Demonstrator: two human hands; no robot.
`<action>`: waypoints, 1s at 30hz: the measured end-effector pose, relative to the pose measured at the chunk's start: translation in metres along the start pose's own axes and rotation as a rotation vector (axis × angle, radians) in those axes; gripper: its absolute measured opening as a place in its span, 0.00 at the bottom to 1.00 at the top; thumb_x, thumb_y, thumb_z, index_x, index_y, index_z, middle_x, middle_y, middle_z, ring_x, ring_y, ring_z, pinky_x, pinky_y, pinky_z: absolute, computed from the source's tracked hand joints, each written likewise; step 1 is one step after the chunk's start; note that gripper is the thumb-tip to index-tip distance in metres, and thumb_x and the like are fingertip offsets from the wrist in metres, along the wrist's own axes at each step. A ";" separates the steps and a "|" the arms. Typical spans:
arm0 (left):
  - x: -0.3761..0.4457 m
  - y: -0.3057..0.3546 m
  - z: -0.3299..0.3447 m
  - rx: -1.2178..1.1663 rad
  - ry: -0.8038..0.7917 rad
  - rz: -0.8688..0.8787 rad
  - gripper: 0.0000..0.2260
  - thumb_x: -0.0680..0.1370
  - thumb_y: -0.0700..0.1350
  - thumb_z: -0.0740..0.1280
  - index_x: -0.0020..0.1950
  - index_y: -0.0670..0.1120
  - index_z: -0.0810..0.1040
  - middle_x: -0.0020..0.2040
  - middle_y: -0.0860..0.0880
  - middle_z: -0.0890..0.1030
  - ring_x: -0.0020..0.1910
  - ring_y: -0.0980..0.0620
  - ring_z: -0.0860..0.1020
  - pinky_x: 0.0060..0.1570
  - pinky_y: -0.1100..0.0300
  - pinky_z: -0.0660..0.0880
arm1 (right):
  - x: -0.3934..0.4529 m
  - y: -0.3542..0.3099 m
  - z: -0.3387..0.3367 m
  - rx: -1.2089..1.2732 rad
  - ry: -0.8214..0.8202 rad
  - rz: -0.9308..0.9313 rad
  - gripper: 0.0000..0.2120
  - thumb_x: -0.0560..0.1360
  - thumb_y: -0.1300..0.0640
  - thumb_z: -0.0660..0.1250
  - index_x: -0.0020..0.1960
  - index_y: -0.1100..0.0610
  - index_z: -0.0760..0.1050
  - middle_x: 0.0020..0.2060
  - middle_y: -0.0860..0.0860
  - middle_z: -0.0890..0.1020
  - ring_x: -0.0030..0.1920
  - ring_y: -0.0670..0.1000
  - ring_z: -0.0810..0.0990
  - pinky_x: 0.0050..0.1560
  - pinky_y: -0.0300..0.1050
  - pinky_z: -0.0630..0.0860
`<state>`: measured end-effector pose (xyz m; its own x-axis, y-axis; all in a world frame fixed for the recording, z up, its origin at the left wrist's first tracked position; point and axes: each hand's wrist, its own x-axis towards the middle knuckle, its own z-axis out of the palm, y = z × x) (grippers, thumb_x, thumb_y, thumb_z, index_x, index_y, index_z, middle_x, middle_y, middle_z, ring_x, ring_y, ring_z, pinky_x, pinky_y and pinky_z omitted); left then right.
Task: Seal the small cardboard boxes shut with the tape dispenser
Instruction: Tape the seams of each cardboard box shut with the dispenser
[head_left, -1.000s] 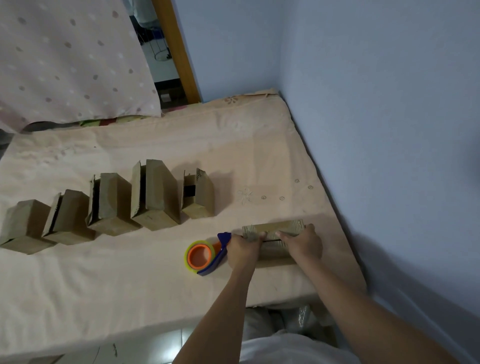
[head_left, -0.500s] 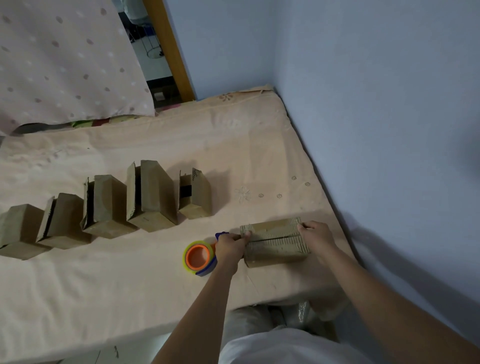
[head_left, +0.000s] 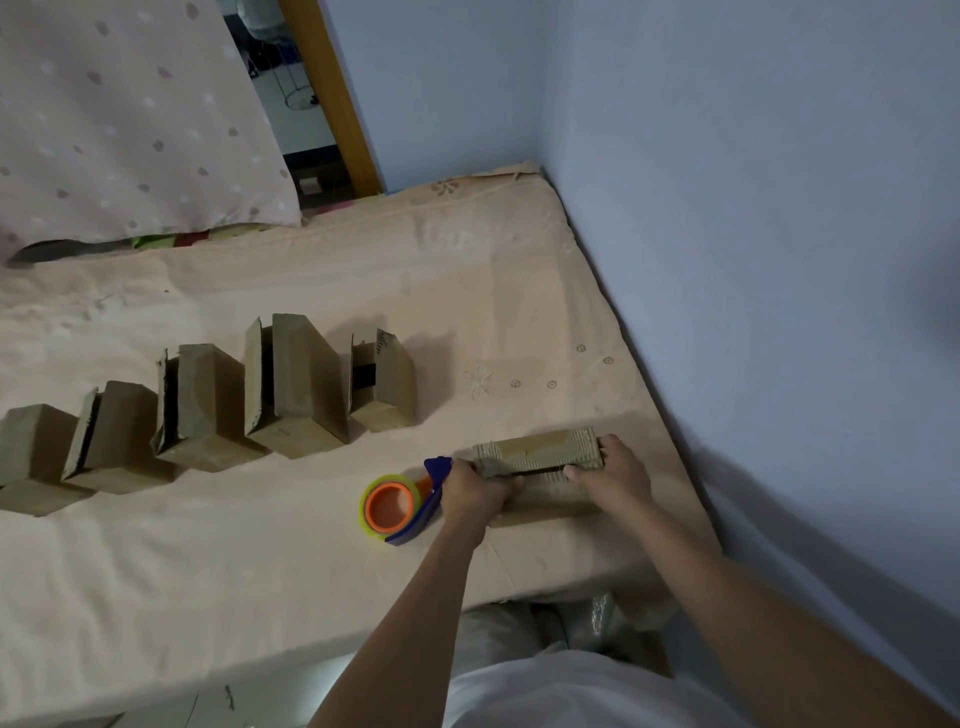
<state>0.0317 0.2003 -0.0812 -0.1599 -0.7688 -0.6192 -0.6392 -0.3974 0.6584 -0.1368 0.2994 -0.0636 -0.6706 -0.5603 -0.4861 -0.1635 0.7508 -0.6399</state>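
A small cardboard box (head_left: 540, 451) lies lengthwise near the bed's right front corner, with a dark gap along its top seam between the two flaps. My left hand (head_left: 475, 493) grips its left end, fingers curled over the top. My right hand (head_left: 615, 475) grips the right end, thumb lying on the seam. The tape dispenser (head_left: 395, 506), with a blue handle, an orange core and a clear yellowish roll, lies on the bed just left of my left hand. Neither hand holds it.
Several more cardboard boxes (head_left: 293, 384) stand in a row to the left on the peach bedsheet (head_left: 260, 561), some with flaps ajar. A blue wall (head_left: 753, 260) runs along the bed's right side. A dotted pillow (head_left: 130, 119) lies at the back left.
My hands, at the box's two ends half a second ago, have come back in over its top. The seam between the flaps now shows as a darker gap. The dispenser has not moved.
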 end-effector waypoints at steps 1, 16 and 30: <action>0.001 -0.002 -0.003 -0.021 -0.009 0.009 0.22 0.66 0.49 0.81 0.56 0.48 0.78 0.49 0.51 0.83 0.47 0.52 0.81 0.41 0.59 0.79 | 0.003 0.003 -0.002 0.038 -0.014 -0.005 0.15 0.71 0.55 0.76 0.54 0.52 0.76 0.49 0.48 0.83 0.53 0.52 0.82 0.55 0.47 0.78; -0.015 0.010 -0.005 0.012 0.030 0.039 0.21 0.66 0.57 0.80 0.51 0.50 0.77 0.44 0.54 0.81 0.45 0.54 0.79 0.35 0.63 0.75 | 0.010 -0.001 -0.003 -0.088 -0.001 -0.032 0.26 0.65 0.39 0.79 0.52 0.54 0.75 0.45 0.47 0.81 0.47 0.51 0.80 0.40 0.43 0.71; 0.002 -0.018 -0.025 -0.215 -0.141 0.066 0.13 0.78 0.50 0.72 0.59 0.45 0.83 0.49 0.48 0.86 0.52 0.44 0.83 0.53 0.45 0.82 | 0.023 0.000 -0.029 0.008 -0.170 -0.024 0.11 0.81 0.56 0.63 0.54 0.62 0.80 0.52 0.57 0.84 0.52 0.57 0.82 0.54 0.51 0.79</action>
<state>0.0614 0.1937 -0.0833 -0.3089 -0.7253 -0.6153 -0.4513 -0.4577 0.7661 -0.1734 0.2964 -0.0576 -0.5346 -0.6298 -0.5635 -0.1717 0.7338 -0.6573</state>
